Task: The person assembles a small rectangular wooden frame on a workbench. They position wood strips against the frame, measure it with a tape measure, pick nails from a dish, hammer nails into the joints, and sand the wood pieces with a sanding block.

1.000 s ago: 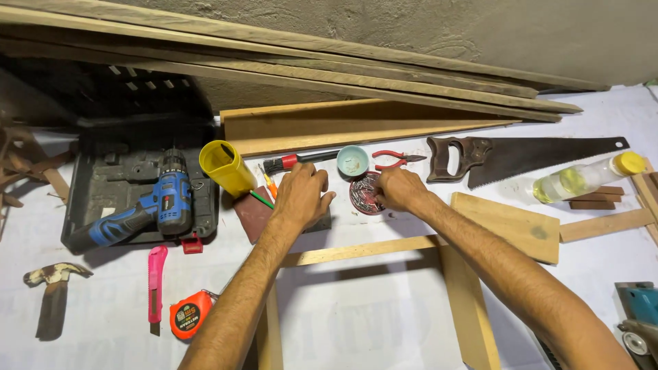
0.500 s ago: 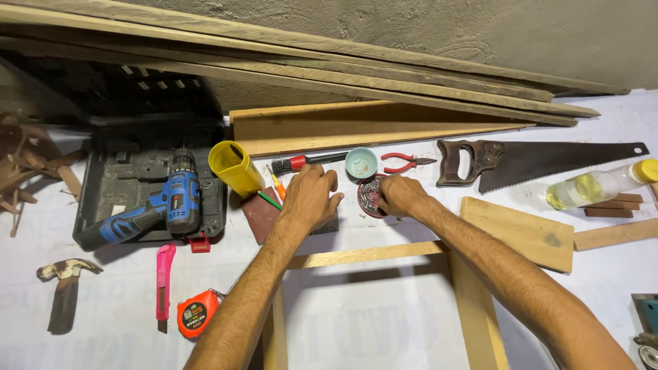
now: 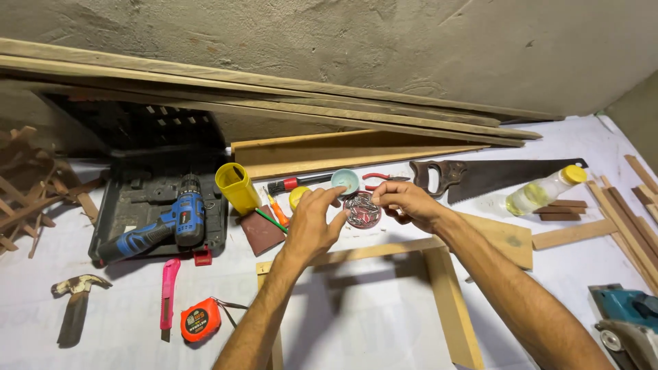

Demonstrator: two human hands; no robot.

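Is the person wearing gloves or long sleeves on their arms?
No. Both arms are bare as far as the picture shows, with no sleeves in view. The left hand and right hand wear no gloves, and no rings, watch or bracelets show.

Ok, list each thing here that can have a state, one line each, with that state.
Nail tub: open, full of nails.
Tub lid: off, lying beside it.
Left hand: fingers spread, empty, over the tub.
Right hand: fingertips pinched above the tub.
Drill case: open, drill lying inside.
Yellow cup: tipped.
Plastic bottle: capped, lying down.
Wooden frame: flat.
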